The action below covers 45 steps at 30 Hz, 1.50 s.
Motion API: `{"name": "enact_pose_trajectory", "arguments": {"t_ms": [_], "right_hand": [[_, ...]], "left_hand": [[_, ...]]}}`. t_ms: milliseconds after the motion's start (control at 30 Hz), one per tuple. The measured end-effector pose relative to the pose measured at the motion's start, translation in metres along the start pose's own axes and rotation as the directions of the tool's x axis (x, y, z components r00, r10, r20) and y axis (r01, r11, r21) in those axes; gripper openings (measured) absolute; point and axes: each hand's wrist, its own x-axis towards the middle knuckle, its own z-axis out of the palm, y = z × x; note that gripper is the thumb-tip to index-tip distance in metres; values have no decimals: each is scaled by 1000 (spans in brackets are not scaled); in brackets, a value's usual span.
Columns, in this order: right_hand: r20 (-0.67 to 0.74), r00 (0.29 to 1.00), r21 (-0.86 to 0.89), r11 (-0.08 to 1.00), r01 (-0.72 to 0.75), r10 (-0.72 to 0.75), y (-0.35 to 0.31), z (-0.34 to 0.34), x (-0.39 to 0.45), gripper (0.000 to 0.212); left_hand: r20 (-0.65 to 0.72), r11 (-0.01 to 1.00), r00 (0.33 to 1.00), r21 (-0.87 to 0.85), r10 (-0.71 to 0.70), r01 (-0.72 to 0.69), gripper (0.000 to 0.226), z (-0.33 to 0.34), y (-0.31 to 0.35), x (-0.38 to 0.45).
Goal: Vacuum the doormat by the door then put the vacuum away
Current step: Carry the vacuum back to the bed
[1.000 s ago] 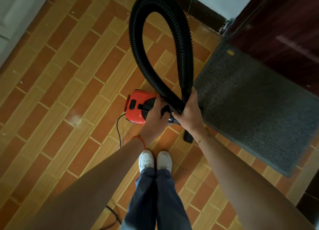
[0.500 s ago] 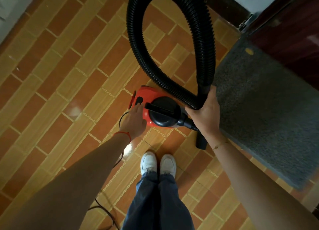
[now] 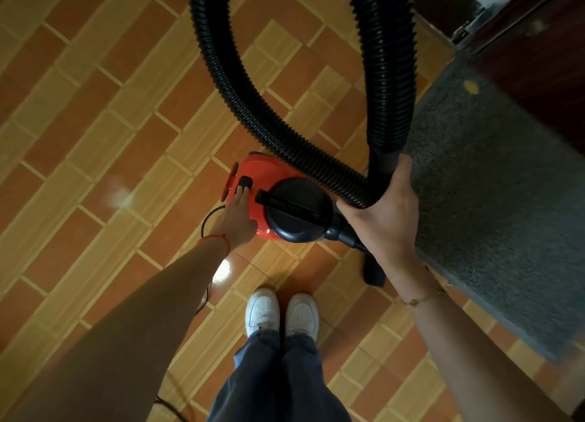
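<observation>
Below, left hand [image 3: 237, 219] presses vacuum [image 3: 285, 209] button; right hand [image 3: 384, 212] grips hose [image 3: 392, 73].

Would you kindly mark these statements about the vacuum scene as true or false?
1. The right hand grips the black hose. True.
2. The left hand lifts the vacuum by its handle. False: its straight fingers reach the black button on the red body.
3. The vacuum sits on the doormat. False: it sits on the tiled floor, beside the mat.
4. A yellow speck lies on the doormat. True.
</observation>
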Motion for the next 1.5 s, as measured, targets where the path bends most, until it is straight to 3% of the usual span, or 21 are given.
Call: {"name": "enact_pose_trajectory", "arguments": {"t_ms": [433,500,567,633,733,833,1000,1233,1500], "right_hand": [[6,1000,-4,1000,-12,12,-4,7,4,66],[-2,1000,0,1000,-11,11,-4,5,4,66],[-7,1000,9,1000,-9,9,-6,3,3,66],[1,1000,21,1000,-19,19,-7,-1,2,66],[20,1000,43,999,-11,10,-6,-6,1,65],[46,999,69,997,-25,22,-5,-9,1,66],[63,997,83,996,-39,34,-4,-14,1,66],[95,995,132,990,-56,43,-4,-27,-3,66],[126,991,168,984,-64,43,-41,-90,-6,63]], "left_hand": [[178,999,984,32,-21,15,82,-20,0,11],[96,1000,995,0,4,-4,83,-20,0,7],[-113,997,990,32,78,-75,82,-16,4,-2],[-243,966,939,142,244,-214,78,-8,13,-12],[-263,855,833,336,487,-394,68,-3,34,-21],[-183,781,804,433,565,-451,53,-2,50,-18],[-106,748,834,514,542,-421,31,-3,67,-12],[-51,742,884,567,464,-357,24,-4,76,-19],[-29,774,896,515,444,-367,33,-32,89,-82]]}}
